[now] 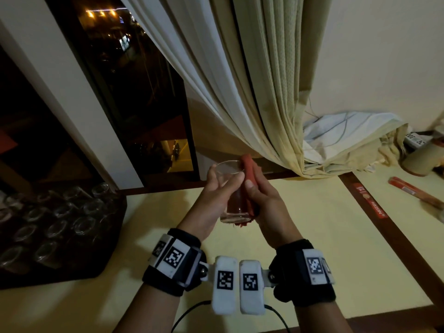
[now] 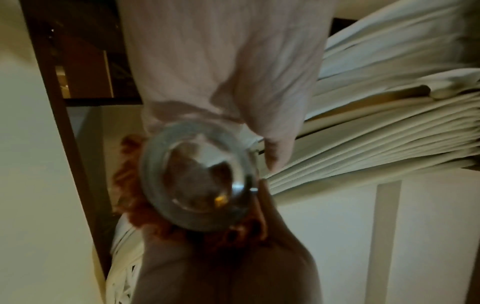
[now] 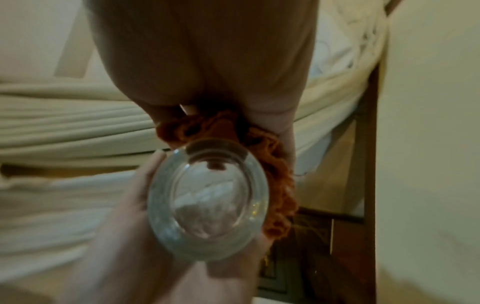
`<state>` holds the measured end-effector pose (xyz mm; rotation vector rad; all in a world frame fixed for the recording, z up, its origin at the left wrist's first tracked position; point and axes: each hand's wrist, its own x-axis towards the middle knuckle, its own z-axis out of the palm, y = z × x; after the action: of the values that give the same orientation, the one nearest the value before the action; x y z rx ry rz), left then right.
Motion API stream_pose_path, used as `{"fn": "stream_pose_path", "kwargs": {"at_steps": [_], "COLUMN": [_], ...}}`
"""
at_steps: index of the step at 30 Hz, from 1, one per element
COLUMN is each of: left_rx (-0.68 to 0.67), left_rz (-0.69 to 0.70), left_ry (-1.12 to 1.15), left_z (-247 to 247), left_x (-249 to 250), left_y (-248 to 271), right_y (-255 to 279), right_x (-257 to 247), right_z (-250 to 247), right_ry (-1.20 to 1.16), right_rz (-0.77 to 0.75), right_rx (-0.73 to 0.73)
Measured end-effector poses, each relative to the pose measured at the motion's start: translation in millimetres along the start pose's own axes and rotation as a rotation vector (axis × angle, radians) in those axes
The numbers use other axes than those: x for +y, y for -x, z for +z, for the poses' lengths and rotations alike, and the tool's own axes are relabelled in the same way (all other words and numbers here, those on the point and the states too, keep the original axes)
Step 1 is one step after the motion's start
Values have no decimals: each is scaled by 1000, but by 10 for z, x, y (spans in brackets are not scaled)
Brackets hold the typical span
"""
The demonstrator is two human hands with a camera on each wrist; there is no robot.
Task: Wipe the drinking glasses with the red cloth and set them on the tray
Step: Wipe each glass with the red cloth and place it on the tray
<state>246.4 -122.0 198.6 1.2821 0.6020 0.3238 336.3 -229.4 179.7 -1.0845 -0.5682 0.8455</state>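
At the centre of the head view, a clear drinking glass (image 1: 231, 193) is held above the yellow table (image 1: 312, 248), gripped by the left hand (image 1: 217, 200) with fingers curled round its side. The red cloth (image 1: 248, 179) is clamped against the glass's right side by the right hand (image 1: 266, 205). At lower left, a dark tray (image 1: 105, 255) carries many other glasses (image 1: 56, 227).

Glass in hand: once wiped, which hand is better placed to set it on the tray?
Left, probably. The left hand already grips the glass, and the tray lies on its side.
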Motion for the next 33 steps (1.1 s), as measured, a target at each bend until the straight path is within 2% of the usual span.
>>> {"fn": "stream_pose_path", "kwargs": {"at_steps": [4,5,7,9,11,15,18,21,24,26,27,31,33], "left_rx": [-88,-65,13,1,3,-79,-3,2,-3,-32,-26,34,21], "left_rz": [-2,-6,-7,-18,-26,10,17,-10,0,0,-4,8,0], "left_ry": [132,138,121,60,14,150,122,60,56,85,91,92,58], "left_z": [-76,-114,-174,-174,-140,-137,-162,-148,-151,-184,-210,-288,-263], "left_x": [-18,-25,-37,-36,-49,-75,-13,11,31,57,73,98,98], "left_y": [18,8,-42,-70,-71,-24,2,7,-3,-20,-25,-66,-44], "right_y": [0,-9,-55,-87,-84,-71,-120,-164,-161,-176,-199,-304,-303], "right_x": [23,13,11,28,43,58,21,54,80,69,60,54,83], "right_z": [17,23,24,23,56,73,84,89,150,147,143,161,192], "right_ry": [-296,-294,-132,-11,-70,-328,-182,-41,-234,-412,-429,-109,-94], "right_rz": [19,15,-11,8,36,65,22,41,104,123,114,46,59], "right_rx": [-109,-83,7,56,11,-77,4,44,-39,-62,-57,5,-16]}}
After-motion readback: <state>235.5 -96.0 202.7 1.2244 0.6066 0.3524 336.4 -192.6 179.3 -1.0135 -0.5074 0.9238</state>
